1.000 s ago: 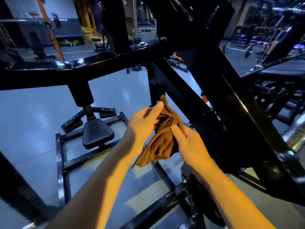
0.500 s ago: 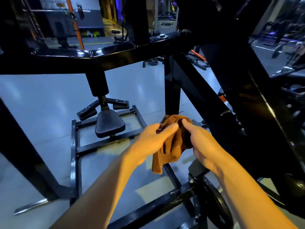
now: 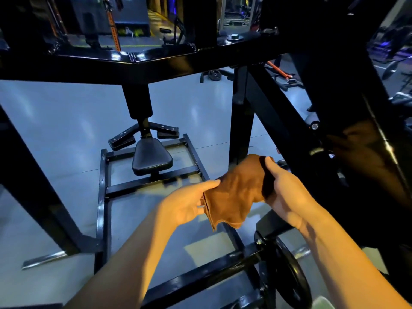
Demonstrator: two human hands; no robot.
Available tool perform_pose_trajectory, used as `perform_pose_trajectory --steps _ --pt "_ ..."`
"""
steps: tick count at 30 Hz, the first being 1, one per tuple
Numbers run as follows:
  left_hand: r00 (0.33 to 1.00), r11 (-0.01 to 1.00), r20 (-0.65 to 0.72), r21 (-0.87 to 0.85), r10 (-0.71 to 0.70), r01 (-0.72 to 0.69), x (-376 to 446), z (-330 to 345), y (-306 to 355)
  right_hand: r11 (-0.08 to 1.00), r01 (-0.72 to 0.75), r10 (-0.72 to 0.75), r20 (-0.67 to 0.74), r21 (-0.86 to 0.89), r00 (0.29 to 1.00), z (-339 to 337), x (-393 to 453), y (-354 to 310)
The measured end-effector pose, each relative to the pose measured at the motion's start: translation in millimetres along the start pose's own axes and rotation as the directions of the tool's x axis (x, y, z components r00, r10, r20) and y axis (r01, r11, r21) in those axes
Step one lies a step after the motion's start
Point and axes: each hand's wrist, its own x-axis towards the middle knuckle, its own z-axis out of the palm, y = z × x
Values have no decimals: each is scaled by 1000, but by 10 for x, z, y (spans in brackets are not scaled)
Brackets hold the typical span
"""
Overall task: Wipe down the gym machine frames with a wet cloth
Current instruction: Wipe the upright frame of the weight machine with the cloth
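Frame beams [image 3: 156, 63] in glossy black surround the view; brown cloth [image 3: 236, 192] hangs between both hands, off the metal; left hand [image 3: 189, 204] pinches its edge, right hand [image 3: 287, 192] grips the far end; fold it flat, I'd judge, before pressing it along a beam.

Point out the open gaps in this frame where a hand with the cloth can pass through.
Free: the wide gap under the top crossbeam, between the seat post and the upright; also the floor bay between the base rails near the seat. Crowded: at right, around the diagonal beam and the weight plate.
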Motion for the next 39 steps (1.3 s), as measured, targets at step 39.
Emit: perform_pose_trajectory --steps 39 --pt "869 896 232 -29 437 -443 -359 -502 1108 881 471 -473 -39 -54 880 182 80 -416"
